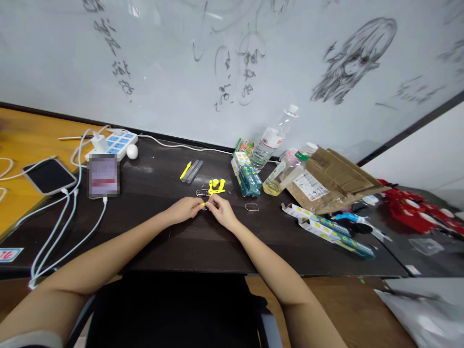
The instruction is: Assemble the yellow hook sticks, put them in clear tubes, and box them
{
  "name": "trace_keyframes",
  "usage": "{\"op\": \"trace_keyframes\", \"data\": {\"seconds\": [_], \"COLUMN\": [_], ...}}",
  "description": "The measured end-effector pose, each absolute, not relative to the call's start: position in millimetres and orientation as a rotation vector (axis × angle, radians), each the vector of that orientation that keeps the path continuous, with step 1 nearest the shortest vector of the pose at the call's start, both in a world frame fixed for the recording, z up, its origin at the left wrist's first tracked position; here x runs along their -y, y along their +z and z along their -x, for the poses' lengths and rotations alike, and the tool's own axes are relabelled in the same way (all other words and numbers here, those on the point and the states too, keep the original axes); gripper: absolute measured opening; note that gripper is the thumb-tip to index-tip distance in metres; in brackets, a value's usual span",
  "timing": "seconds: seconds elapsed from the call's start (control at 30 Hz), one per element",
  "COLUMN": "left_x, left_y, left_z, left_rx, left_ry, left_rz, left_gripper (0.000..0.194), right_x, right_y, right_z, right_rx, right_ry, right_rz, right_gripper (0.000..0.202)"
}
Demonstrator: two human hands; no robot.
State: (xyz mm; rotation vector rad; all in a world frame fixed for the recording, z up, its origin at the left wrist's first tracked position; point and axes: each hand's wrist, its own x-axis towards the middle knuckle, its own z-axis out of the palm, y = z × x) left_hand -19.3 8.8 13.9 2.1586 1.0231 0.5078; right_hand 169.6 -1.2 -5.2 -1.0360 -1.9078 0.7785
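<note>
Between my two hands is a small yellow piece (203, 204), pinched from both sides. My left hand (186, 210) has its fingers closed on the piece's left end, and my right hand (221, 210) closes on its right end. Just beyond the fingers lie several yellow plastic parts (216, 186), with bent metal wire loops (202, 193) beside them. A yellow stick-like part (185, 170) and grey translucent tubes (195, 171) lie farther back. Another wire loop (251, 207) rests to the right of my right hand.
Right of centre stand a green-and-white box (247, 175), a water bottle (270, 142) and a bottle of yellow liquid (284, 175). Flattened boxes (328, 229) and a cardboard package (326, 179) lie farther right. At left are phones (50, 176), cables and a power strip (119, 143).
</note>
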Motion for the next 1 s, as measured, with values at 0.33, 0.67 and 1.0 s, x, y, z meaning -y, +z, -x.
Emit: {"op": "trace_keyframes", "data": {"seconds": [0.33, 0.67, 1.0], "left_x": [0, -2, -6], "left_y": [17, 20, 25], "left_z": [13, 14, 20], "left_rx": [-1.189, -1.003, -0.973], "left_ry": [0.537, 0.522, 0.441], "left_rz": [-2.315, -1.972, -2.100], "left_gripper": [0.022, 0.026, 0.027], "right_x": [2, 2, -3], "right_y": [-5, -6, 3], "right_z": [-169, -173, -184], "right_rx": [1.911, 1.930, 2.087], "right_ry": [0.781, 0.747, 0.785], "right_rz": [1.063, 1.067, 1.006], "right_gripper": [0.025, 0.026, 0.017]}}
